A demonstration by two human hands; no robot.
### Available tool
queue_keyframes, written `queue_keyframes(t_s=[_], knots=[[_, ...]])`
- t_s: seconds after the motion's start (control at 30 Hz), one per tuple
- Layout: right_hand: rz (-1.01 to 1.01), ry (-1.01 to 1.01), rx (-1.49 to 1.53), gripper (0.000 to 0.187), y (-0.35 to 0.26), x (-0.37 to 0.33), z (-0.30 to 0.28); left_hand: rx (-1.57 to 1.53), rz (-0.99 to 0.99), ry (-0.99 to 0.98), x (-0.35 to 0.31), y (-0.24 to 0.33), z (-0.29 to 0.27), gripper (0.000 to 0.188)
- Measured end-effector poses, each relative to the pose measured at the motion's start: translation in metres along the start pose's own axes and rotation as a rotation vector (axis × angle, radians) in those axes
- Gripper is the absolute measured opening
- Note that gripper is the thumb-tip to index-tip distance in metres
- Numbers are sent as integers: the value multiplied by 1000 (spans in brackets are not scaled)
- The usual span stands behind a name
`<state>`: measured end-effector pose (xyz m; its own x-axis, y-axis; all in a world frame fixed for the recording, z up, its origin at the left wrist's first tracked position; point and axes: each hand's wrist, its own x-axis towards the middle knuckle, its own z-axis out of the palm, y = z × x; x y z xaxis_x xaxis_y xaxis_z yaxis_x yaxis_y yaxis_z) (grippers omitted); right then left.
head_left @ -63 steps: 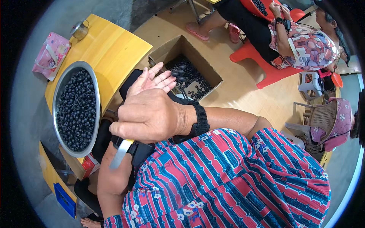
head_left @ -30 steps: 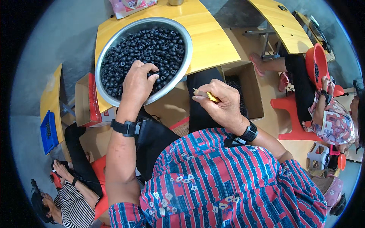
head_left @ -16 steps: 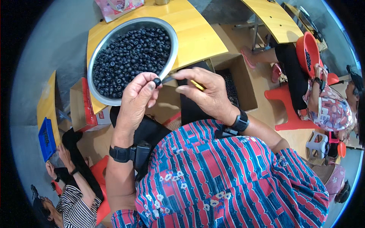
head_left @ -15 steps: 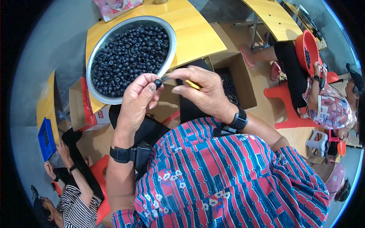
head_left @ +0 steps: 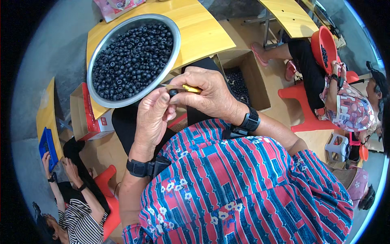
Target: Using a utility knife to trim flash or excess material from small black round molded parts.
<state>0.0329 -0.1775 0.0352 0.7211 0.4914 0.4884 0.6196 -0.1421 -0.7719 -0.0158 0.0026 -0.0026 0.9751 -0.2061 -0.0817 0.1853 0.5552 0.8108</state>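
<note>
Near frame centre, the left hand [head_left: 151,116] pinches a small round black bead [head_left: 173,92] and the right hand [head_left: 212,94] grips a yellow-handled metal blade [head_left: 192,89] beside it.

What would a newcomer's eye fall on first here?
First, probably the big metal bowl of dark round pieces on the yellow table, upper left. Near the centre, the left hand holds one dark piece at its fingertips, the right hand a yellow-handled tool beside it. Below spreads a striped shirt.
</note>
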Motion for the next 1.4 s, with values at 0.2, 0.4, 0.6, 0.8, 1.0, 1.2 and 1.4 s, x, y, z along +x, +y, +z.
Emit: queue_keyframes(t_s=[0.2, 0.4, 0.6, 0.8, 1.0, 1.2, 1.4], knots=[[-25, 7, 0, 20, -1, 2, 0, -42, -31, -102, 3, 1, -2, 30], [104, 158, 176, 22, 2, -2, 6, -83, -30, -141, 2, -2, 1, 29], [33, 94, 56, 14, 13, -6, 0, -70, 70, -107, 3, -5, -2, 26], [-86, -17, -182, 21, 9, -6, 0, 18, 113, -120, 2, -8, -3, 35], [-159, -21, -292, 22, 5, -6, -2, 118, 173, -103, 1, -8, 2, 36], [-186, -9, -306, 23, 5, -6, -2, 173, 192, -128, 2, -9, 0, 40], [-210, -14, -310, 23, 4, -6, -3, 197, 193, -124, 1, -9, 2, 41]])
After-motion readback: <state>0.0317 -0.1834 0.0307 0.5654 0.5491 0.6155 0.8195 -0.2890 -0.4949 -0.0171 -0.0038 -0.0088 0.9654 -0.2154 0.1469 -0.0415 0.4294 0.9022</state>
